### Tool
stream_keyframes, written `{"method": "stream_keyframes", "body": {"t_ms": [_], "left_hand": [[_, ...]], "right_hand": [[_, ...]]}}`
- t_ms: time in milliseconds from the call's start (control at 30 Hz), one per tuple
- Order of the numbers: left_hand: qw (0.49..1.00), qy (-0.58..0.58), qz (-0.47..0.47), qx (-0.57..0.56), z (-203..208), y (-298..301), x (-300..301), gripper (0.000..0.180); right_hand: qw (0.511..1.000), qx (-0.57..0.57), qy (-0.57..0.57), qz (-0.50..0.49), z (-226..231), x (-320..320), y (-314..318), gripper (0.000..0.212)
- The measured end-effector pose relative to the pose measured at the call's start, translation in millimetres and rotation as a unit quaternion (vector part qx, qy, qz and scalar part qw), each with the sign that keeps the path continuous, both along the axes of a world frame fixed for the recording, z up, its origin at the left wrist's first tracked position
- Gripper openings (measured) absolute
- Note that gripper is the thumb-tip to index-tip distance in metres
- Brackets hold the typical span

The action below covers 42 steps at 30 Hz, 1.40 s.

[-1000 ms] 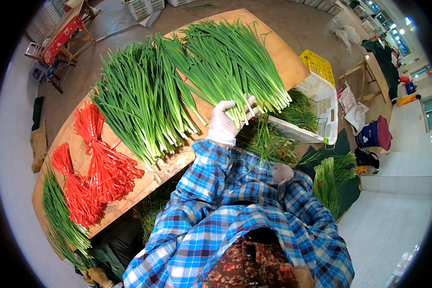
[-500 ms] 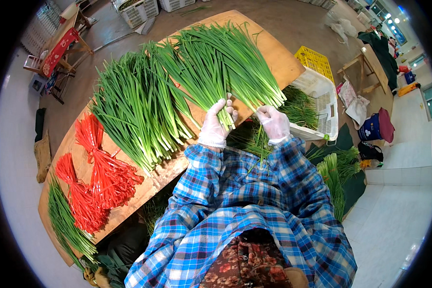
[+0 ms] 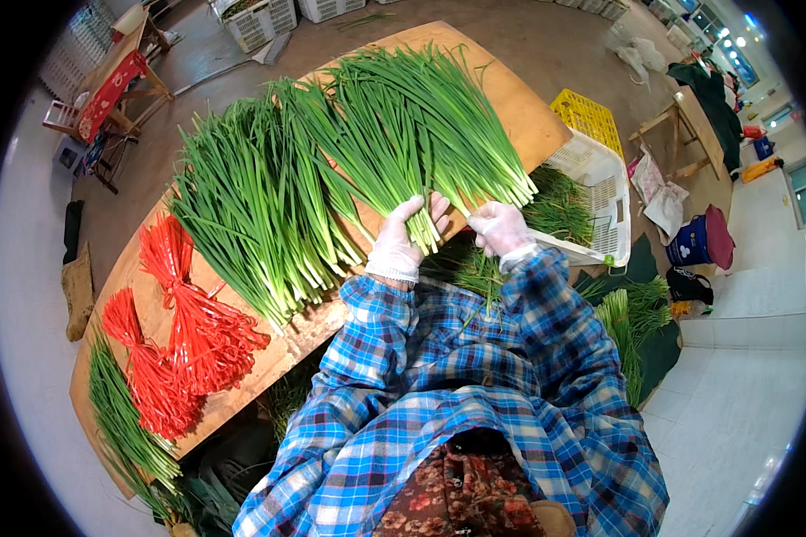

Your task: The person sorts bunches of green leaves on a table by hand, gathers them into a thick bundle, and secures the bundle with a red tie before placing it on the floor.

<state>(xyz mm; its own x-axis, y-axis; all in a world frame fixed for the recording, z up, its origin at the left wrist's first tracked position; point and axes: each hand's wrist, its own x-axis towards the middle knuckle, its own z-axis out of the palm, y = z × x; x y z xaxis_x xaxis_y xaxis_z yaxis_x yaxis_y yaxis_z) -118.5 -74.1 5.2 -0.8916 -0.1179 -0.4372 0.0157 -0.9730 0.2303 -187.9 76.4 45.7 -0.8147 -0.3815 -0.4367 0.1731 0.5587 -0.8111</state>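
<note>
My white-gloved left hand (image 3: 399, 242) curls around the pale stem ends of a bunch of garlic chives (image 3: 376, 148), whose green leaves fan out over the wooden table (image 3: 528, 116). Close by on the right, my gloved right hand (image 3: 503, 229) has its fingertips pinched together at the lower end of a thin chive stalk. Beyond that hand lies another spread of chives (image 3: 488, 134), stem ends toward me. A large heap of chives (image 3: 251, 197) rests to the left of my left hand.
Two bundles of red ties (image 3: 208, 331) and a smaller chive bunch (image 3: 125, 416) occupy the table's left end. At right stand a white crate (image 3: 607, 201) holding greens and a yellow crate (image 3: 587, 118). Chive bundles (image 3: 631, 336) lie on dark cloth at lower right.
My right hand has shifted slightly left, toward the left hand, with its fingers still pinched. My left hand keeps its grip on the chives and has dropped a little.
</note>
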Motion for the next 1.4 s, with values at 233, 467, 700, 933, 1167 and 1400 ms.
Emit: {"method": "stream_keyframes", "body": {"t_ms": [233, 467, 700, 933, 1167, 1400], "left_hand": [[0.999, -0.017, -0.015, -0.043, 7, 11, -8, 0.024], [0.985, -0.102, 0.016, -0.137, 0, 20, -13, 0.016], [0.99, -0.089, 0.011, -0.106, 4, 19, -9, 0.011], [0.983, -0.103, 0.042, -0.146, 2, 22, -9, 0.009], [0.984, -0.093, 0.063, -0.136, 12, 20, -5, 0.011], [0.986, -0.078, 0.059, -0.133, 10, 21, -6, 0.012]], "right_hand": [[0.985, -0.124, -0.113, 0.042, 24, 16, 1, 0.019], [0.964, 0.103, 0.213, 0.121, 10, 12, -21, 0.026], [0.992, -0.113, 0.002, -0.054, 20, 9, -19, 0.016], [0.982, -0.165, 0.009, -0.092, 13, 20, -30, 0.01], [0.965, -0.214, 0.039, -0.144, -1, 23, -31, 0.01], [0.953, -0.254, 0.011, -0.166, -3, 28, -35, 0.012]]}}
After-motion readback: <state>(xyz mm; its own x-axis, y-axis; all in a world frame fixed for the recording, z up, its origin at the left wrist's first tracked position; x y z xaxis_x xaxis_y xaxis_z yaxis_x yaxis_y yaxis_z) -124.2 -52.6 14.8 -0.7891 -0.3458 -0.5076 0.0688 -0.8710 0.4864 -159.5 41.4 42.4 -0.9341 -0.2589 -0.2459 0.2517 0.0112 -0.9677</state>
